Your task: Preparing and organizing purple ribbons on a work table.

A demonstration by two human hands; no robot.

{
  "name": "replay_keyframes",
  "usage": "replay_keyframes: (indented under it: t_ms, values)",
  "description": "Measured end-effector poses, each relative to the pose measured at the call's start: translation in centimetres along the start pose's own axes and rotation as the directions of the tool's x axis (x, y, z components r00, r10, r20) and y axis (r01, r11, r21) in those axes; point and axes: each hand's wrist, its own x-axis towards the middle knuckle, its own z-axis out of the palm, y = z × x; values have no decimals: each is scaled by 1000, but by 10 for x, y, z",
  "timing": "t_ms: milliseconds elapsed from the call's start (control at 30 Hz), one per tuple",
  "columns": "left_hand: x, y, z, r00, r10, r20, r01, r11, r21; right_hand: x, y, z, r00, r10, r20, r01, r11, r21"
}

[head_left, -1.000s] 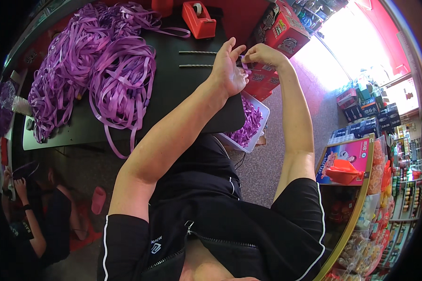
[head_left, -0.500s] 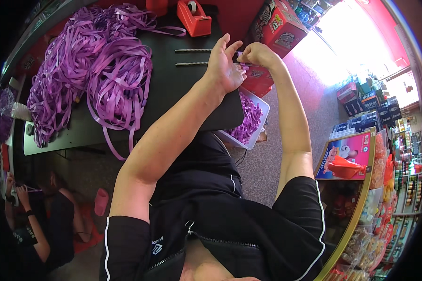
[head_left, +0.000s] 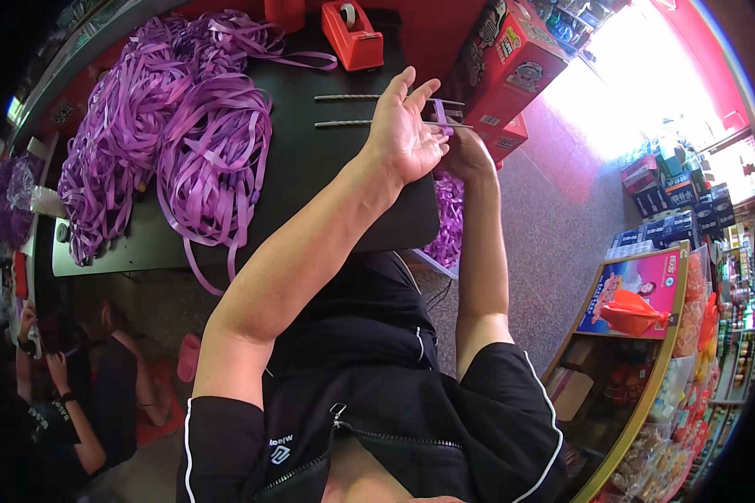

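I am watching my left hand point(head_left: 404, 134) hovering over the right edge of the black tabletop point(head_left: 327, 176), palm turned up and fingers spread loose, gripping nothing. Just behind it my right hand point(head_left: 466, 152) is pinching a short strip of purple ribbon point(head_left: 439, 113), which is sticking up between the two hands right at the table's right edge; the right fingers are closing on it, though the left palm is hiding most of them. Two thin metal rods point(head_left: 344, 111) are lying side by side on the tabletop, running toward the hands from the middle. A big heap of purple ribbon loops point(head_left: 168, 142) is spilling over the left half and far left corner of the tabletop, with a few strands hanging off the near edge. A red tape dispenser point(head_left: 351, 35) is standing at the far edge. Past the right edge, red cardboard boxes point(head_left: 512, 67) with dark picture panels are stacking on the floor, and a tray of purple ribbon pieces point(head_left: 447, 222) is sitting below the table's right side. Farther right, a shelf is showing a pink poster-like package point(head_left: 633, 289) with an orange bag point(head_left: 633, 314) in front of it, and small blue boxes point(head_left: 663, 205) are lining the floor
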Motion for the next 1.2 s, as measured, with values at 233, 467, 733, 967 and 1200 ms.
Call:
replay_keyframes:
  t_ms: [233, 467, 733, 967, 1200]
  values:
    - [1, 0, -2, 1000, 6, 29, -6, 1000, -11, 9, 28, -4, 940, -46, 337, -124, 877, 465]
    - [0, 1, -2, 998, -4, 55, 5, 1000, -13, 10, 17, -5, 980, 1, 198, -84, 908, 411]
    - [3, 0, -2, 998, -3, 58, 5, 999, -37, -2, -25, 2, 981, 97, 168, -120, 984, 133]
    - [0, 0, 0, 1000, 6, 24, -6, 1000, -9, -25, -64, 31, 997, 79, -27, -83, 950, -301]
    - [-2, 3, -4, 995, -10, 102, 8, 1000, 19, -38, -89, 65, 986, -145, -76, 8, 508, -861]
